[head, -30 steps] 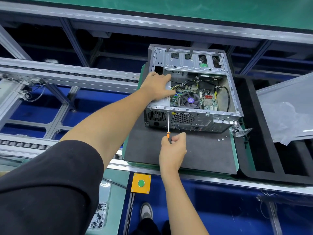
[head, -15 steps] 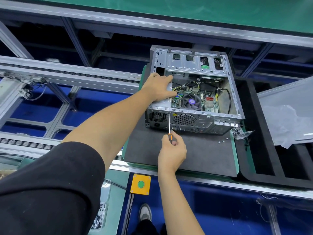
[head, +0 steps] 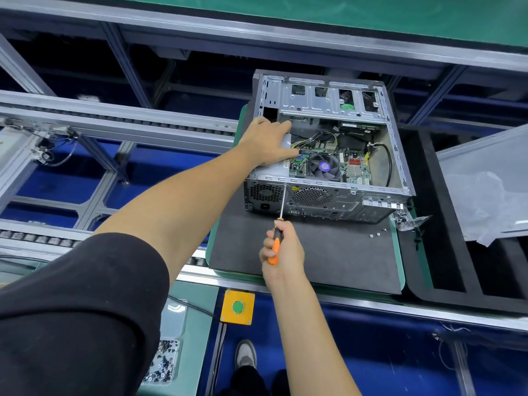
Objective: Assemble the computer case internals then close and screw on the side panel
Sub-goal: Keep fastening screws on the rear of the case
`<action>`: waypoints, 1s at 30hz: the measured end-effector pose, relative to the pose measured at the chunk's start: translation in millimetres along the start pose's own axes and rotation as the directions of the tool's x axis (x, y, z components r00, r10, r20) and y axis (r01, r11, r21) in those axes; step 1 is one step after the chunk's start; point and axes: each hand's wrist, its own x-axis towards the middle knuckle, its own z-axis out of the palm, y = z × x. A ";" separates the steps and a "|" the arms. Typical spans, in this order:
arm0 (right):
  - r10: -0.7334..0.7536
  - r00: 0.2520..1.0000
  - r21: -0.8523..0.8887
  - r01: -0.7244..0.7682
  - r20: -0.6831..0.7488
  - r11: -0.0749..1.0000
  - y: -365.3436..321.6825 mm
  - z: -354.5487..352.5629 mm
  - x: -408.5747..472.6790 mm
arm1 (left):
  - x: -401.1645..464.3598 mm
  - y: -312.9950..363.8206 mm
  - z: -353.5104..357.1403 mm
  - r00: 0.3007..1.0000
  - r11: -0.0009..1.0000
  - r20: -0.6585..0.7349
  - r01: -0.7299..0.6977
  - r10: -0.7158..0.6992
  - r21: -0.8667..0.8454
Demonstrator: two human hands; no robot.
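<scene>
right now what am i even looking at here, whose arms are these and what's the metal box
There is no machine here. A camera worn on a person's head looks down at their own arms. The metal box is an open computer case lying on a dark mat, side panel off, so the circuit board and cooling fan show. The left hand rests on a grey unit inside the case. The right hand grips an orange-handled screwdriver, its tip at the case's rear edge. A few loose screws lie on the mat. The yellow box carries a green button.
</scene>
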 end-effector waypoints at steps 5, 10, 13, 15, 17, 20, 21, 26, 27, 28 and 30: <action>-0.491 0.859 -0.504 0.364 -0.143 0.783 13.6 2.1 -4.2 | -0.4 0.3 -0.9 1.000 1.000 0.003 0.001 -0.001 0.000; -0.732 0.675 -0.802 0.385 -0.093 0.457 18.2 4.9 4.5 | -1.1 -0.4 -0.6 1.000 1.000 -0.002 0.000 0.000 -0.011; -0.768 0.640 -0.847 0.394 -0.027 0.358 19.7 4.0 9.0 | -0.3 -0.8 -0.3 1.000 1.000 -0.007 0.003 -0.003 -0.015; -0.701 0.713 -0.741 0.466 -0.009 0.483 17.8 0.8 12.5 | -0.2 -0.8 0.7 1.000 1.000 -0.010 -0.002 0.001 -0.019; -0.484 0.875 -0.398 0.452 0.025 0.798 10.4 -3.4 16.0 | 0.6 -1.0 2.5 1.000 1.000 -0.016 -0.006 0.006 -0.022; -0.128 0.961 -0.055 0.146 0.246 0.988 -4.0 -14.7 18.3 | 2.1 -1.4 4.3 1.000 1.000 -0.024 -0.008 0.008 -0.022; -0.075 0.952 -0.020 0.085 0.296 0.996 -5.9 -17.3 19.6 | 2.5 -1.8 4.7 1.000 1.000 -0.027 -0.012 0.011 -0.021; -0.049 0.942 -0.036 0.064 0.333 0.997 -2.0 -17.7 20.4 | 1.7 -2.0 4.0 1.000 1.000 -0.005 -0.029 0.028 -0.005; -0.071 0.949 -0.072 0.097 0.307 0.993 -2.0 -16.2 18.6 | 1.2 -1.7 2.4 0.999 0.999 0.005 -0.033 0.033 -0.002; -0.096 0.959 -0.126 0.134 0.268 0.983 -3.1 -16.0 16.6 | 0.8 -1.3 0.7 0.999 0.999 0.013 -0.034 0.034 -0.010; -0.173 0.968 -0.293 0.222 0.184 0.930 -9.0 -20.4 13.2 | -1.1 0.3 -2.7 0.999 0.998 0.011 -0.036 0.036 -0.047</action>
